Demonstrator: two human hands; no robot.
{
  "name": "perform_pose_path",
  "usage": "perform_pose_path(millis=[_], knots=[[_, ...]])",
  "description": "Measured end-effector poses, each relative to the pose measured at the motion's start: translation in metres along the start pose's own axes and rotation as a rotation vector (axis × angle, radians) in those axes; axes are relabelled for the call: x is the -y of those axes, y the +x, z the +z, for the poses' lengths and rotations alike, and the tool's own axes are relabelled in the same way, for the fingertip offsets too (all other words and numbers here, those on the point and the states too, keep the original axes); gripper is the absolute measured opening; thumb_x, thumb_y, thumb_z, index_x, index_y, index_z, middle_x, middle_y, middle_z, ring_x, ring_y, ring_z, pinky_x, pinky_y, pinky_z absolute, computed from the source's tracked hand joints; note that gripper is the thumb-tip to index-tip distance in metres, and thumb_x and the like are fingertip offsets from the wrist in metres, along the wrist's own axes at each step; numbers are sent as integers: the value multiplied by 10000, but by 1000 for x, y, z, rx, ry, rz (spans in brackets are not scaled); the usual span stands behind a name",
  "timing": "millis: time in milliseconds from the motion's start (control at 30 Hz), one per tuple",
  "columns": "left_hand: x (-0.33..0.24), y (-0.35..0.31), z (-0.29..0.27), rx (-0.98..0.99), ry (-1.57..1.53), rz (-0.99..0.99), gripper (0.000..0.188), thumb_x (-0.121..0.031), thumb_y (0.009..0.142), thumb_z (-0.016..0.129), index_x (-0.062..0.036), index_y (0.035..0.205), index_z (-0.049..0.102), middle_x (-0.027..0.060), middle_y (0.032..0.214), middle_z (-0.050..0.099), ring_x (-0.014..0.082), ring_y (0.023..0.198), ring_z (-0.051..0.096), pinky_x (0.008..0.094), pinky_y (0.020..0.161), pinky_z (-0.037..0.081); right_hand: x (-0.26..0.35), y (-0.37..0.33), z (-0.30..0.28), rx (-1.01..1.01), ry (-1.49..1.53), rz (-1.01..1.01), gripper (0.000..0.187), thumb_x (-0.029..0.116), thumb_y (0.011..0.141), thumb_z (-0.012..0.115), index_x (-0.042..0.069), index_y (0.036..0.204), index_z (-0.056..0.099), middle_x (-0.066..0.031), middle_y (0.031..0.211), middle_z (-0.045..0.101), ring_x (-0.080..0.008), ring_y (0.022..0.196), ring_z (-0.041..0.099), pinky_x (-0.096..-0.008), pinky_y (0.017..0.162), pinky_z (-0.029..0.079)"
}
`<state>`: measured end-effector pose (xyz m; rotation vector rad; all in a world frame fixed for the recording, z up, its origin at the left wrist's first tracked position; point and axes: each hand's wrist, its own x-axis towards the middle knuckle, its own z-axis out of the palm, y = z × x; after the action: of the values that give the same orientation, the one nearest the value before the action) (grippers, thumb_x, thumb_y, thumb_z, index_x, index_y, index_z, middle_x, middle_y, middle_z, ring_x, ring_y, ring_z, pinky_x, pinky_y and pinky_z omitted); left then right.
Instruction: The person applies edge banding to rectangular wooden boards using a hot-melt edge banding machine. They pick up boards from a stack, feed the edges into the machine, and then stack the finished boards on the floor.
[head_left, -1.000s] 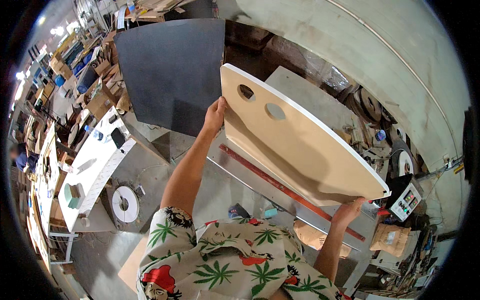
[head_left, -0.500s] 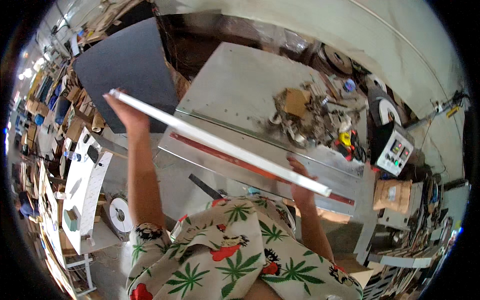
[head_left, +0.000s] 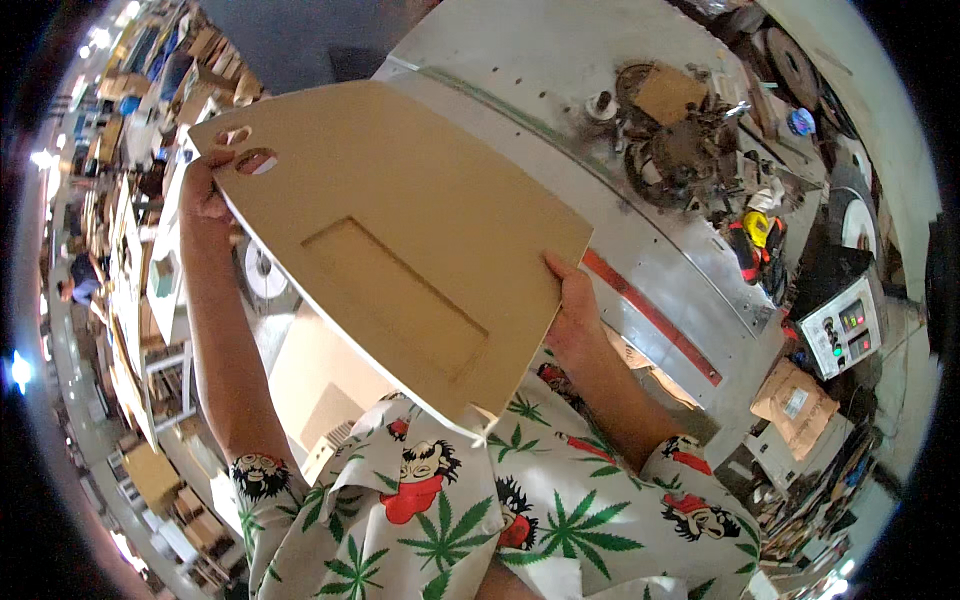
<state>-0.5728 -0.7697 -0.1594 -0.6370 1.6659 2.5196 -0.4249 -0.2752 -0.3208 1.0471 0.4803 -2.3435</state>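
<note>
A tan fibreboard panel (head_left: 400, 200) with white edging is held up in front of my chest, its broad brown face toward me. Two round holes pierce it near the far-left corner, and a shallow rectangular recess is cut into its face. My left hand (head_left: 207, 188) grips the left edge beside the holes, fingers wrapped around it. On the right edge, my right hand (head_left: 573, 305) has its thumb on the brown face, with the other fingers mostly hidden. Behind the panel lies a grey metal machine table (head_left: 510, 60) with a red strip (head_left: 655, 315) set along it.
Dusty scrap parts (head_left: 675, 150) and a yellow tape measure (head_left: 755, 230) lie on the metal table. At right stand a control box (head_left: 842, 325) with lit displays and a brown paper package (head_left: 795, 405). Stacked boards and another person (head_left: 82, 280) are far left.
The panel has swung from nearly edge-on to showing its brown face, and sits closer to my body. Both hands still hold it. My view has turned, shifting the metal table rightward.
</note>
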Motion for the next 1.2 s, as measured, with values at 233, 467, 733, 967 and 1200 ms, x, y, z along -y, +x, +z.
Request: perform_pose_path(millis=[233, 467, 733, 967, 1200], knots=[[24, -97, -78, -159, -109, 329, 587, 43, 914, 424, 45, 1493, 326, 296, 1452, 510, 528, 1218, 616, 563, 1011, 623, -31, -8, 24, 71, -71, -50, 459, 246, 1049, 556, 18, 1442, 496, -177, 1355, 648, -341, 1224, 647, -535, 1040, 532], [15, -190, -135, -67, -324, 542, 504, -6, 975, 398, 109, 1466, 373, 347, 1471, 477, 555, 1331, 525, 607, 1144, 502, -50, -23, 79, 296, -342, -211, 506, 321, 1052, 569, 26, 1458, 505, -149, 1361, 649, -314, 1224, 647, -491, 1058, 523], [41, -322, -147, -502, -247, 995, 454, -49, 943, 570, 83, 1377, 541, 215, 1272, 680, 363, 1175, 686, 451, 1032, 591, -117, 27, 100, 706, -341, -27, 575, 444, 1059, 541, 71, 1495, 504, -122, 1478, 584, -315, 1314, 577, -491, 1103, 460], [39, -471, -144, -688, -96, 1130, 405, -364, 1085, 521, -63, 1351, 577, 152, 1182, 685, 288, 1005, 729, 440, 847, 637, -231, 50, 128, 759, -541, -294, 654, 502, 1104, 460, 76, 1595, 377, -108, 1609, 450, -305, 1448, 442, -485, 1205, 345], [48, -584, -187, -929, 165, 1539, 463, -330, 1082, 553, -11, 1417, 526, 188, 1302, 654, 308, 1118, 701, 457, 950, 613, -372, 93, 156, 874, -576, 306, 743, 602, 1068, 473, 136, 1628, 329, -86, 1655, 373, -293, 1508, 337, -528, 1225, 286]])
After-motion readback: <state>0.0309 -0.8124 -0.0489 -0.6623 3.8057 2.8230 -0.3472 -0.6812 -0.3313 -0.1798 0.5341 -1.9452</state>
